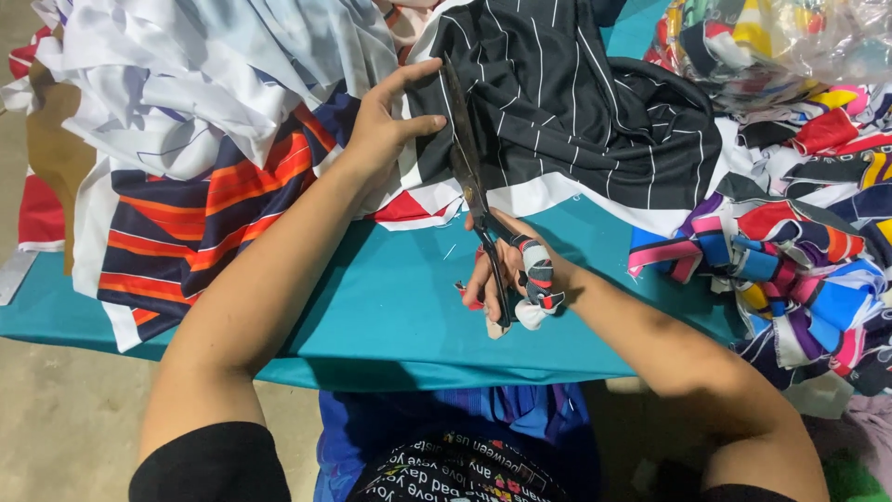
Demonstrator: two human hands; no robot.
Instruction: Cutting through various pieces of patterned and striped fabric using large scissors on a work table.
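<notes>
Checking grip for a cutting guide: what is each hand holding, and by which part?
Right hand grips scissors by their wrapped handles. Left hand presses black pinstriped fabric flat beside the blades.

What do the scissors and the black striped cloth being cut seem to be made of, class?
Scissors: dark, dull metal blades, judging by their thin, rigid edges; handles wrapped in cloth strips. Black striped cloth: soft fabric with a slight sheen, likely synthetic knit; it folds and drapes loosely.
</notes>
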